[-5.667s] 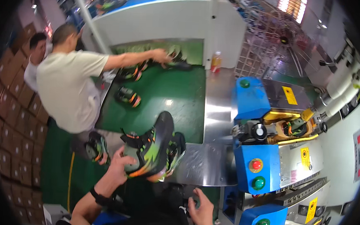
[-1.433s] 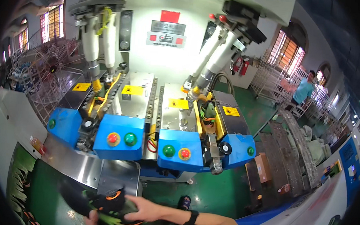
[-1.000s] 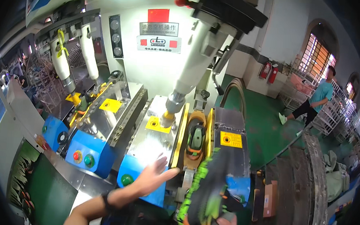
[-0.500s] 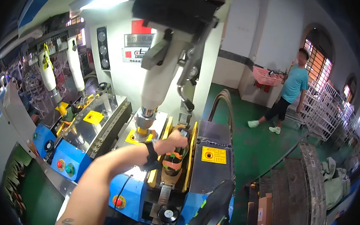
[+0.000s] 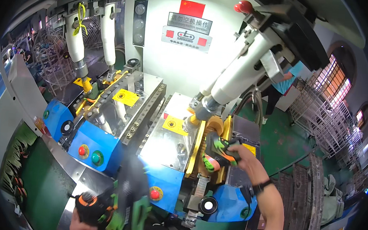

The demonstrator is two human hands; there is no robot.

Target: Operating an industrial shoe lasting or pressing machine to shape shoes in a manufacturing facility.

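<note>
Right hand (image 5: 237, 154) reaches up over the right station of the blue and steel press machine (image 5: 106, 140), its fingers (image 5: 228, 150) wrapped around a black sports shoe with green and orange trim (image 5: 216, 153). That shoe sits in the yellow-framed channel (image 5: 199, 145) just below the big white cylinder (image 5: 241, 76) that slants down from upper right. Fingers cover its right side and top, closed tight on it; its left end pokes free toward the yellow rail. A dark wristband (image 5: 260, 186) circles the right wrist, forearm running off the lower edge.

Left hand (image 5: 80, 222) is low at the bottom edge, mostly cut off, so only the knuckles show. It grips a second black shoe with green and orange sole (image 5: 120, 199), held sole-out and blurred, in front of the blue front panel. Fingers curl around its lower end; how far they close behind it I cannot tell.

The second shoe is well apart from the first, below and left of it. Red and green round push buttons (image 5: 88, 153) sit on the left blue panel, another red one just right of the held shoe. A green conveyor belt (image 5: 40, 186) runs along the lower left. Another person in a blue shirt (image 5: 289, 75) stands behind the machine, upper right, near wire racks (image 5: 331, 120).
</note>
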